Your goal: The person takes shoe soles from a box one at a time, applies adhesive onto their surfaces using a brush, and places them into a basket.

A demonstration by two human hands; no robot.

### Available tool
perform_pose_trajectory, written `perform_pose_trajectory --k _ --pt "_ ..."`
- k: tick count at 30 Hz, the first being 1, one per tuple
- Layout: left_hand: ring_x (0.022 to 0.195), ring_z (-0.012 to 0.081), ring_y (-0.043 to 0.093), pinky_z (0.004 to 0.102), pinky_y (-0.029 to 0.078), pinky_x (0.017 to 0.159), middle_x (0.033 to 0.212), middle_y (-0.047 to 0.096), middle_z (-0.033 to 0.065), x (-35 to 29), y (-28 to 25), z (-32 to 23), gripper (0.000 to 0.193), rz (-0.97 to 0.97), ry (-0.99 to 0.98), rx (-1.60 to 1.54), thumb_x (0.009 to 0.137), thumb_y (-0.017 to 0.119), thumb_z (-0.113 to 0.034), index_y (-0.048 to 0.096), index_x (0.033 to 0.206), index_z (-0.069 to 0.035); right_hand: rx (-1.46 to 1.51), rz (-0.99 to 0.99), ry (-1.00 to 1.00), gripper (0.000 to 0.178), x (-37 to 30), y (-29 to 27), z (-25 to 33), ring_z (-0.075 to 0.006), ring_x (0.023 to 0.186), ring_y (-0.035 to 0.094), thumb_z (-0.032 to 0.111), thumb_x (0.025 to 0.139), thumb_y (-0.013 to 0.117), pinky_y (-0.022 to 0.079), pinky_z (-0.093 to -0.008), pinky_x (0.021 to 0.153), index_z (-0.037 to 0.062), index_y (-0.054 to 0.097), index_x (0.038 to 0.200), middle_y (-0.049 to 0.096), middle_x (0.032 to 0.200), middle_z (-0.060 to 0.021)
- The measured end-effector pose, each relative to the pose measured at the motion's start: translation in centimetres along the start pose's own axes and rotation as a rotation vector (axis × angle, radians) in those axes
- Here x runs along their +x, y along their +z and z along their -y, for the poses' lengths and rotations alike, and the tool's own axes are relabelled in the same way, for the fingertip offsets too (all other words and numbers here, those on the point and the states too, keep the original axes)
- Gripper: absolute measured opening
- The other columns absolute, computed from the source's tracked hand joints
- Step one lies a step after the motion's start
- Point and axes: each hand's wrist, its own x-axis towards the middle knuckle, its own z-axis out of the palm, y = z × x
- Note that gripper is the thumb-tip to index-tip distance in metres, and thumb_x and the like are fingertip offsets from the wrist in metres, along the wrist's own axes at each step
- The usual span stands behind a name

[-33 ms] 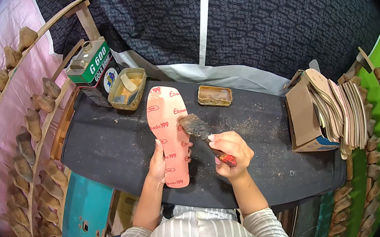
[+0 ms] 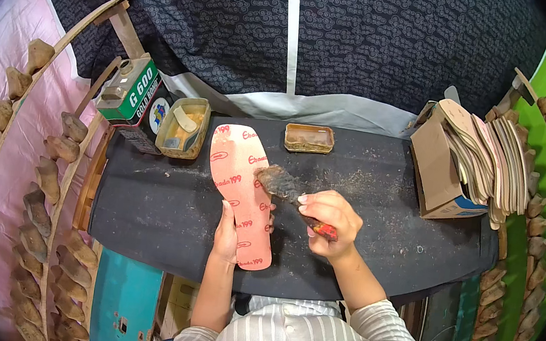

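Observation:
A pink insole [image 2: 237, 187] with red printing stands out over the dark table, its wide end pointing away from me. My left hand [image 2: 227, 229] grips it near the narrow end, thumb on the left edge and fingertips showing at the right edge. In my right hand [image 2: 331, 223] is a brush with a red handle [image 2: 325, 230]. Its dark, clumped bristles [image 2: 277, 181] reach the right edge of the insole's upper half; whether they press on its face I cannot tell. A small glue-stained tray [image 2: 307, 149] sits beyond the brush.
At the left back stand a green and black metal can [image 2: 130, 97] and a tub [image 2: 181, 150] with scraps inside. A cardboard box [image 2: 438, 169] of stacked insoles [image 2: 483, 154] occupies the right. Racks of wooden shoe lasts [image 2: 39, 214] flank both sides. Crumbs dot the black tablecloth [image 2: 372, 249].

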Motion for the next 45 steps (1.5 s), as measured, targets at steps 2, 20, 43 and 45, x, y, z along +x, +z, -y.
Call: perform_pose_trajectory --k 2,20,43,45 --pt "0.081 0.0214 0.058 0.0353 0.05 0.07 0.108 0.056 0.0148 0.0 0.2 -0.3 0.064 -0.056 0.018 0.003 0.093 0.023 -0.055 0.039 0.127 -0.003 0.007 0.004 0.006 0.036 -0.9 0.3 0.1 -0.0268 0.072 0.063 -0.007 0.052 0.063 0.052 -0.0325 0.062 0.0002 0.061 0.087 0.063 0.087 -0.0141" --pt "0.075 0.0252 0.061 0.0373 0.053 0.065 0.094 0.058 0.0148 -0.2 1.0 -0.1 0.069 -0.099 -0.083 0.006 0.091 0.023 -0.06 0.043 0.121 -0.002 -0.03 0.142 -0.033 0.03 -0.6 2.1 -0.1 -0.0281 0.079 0.063 0.005 0.062 0.071 0.053 -0.0332 0.069 0.0015 0.064 0.091 0.063 0.094 -0.0132" --pt "0.076 0.0266 0.06 0.0379 0.054 0.067 0.109 0.056 0.0176 -0.2 -1.9 -1.2 0.067 -0.074 0.028 0.055 0.091 0.023 -0.059 0.039 0.127 -0.004 0.118 0.192 0.034 0.02 -1.1 0.3 1.0 -0.0264 0.072 0.064 0.004 0.066 0.065 0.052 -0.033 0.065 -0.0008 0.063 0.085 0.064 0.09 -0.0156" --pt "0.071 0.0258 0.058 0.0388 0.053 0.061 0.106 0.056 0.0166 -0.3 -1.5 -1.3 0.066 -0.07 0.032 0.047 0.092 0.022 -0.058 0.038 0.129 -0.006 0.021 0.051 0.092 0.025 -0.3 -0.5 0.1 -0.0262 0.077 0.064 -0.003 0.061 0.06 0.052 -0.0324 0.067 0.0002 0.063 0.086 0.064 0.091 -0.0147"
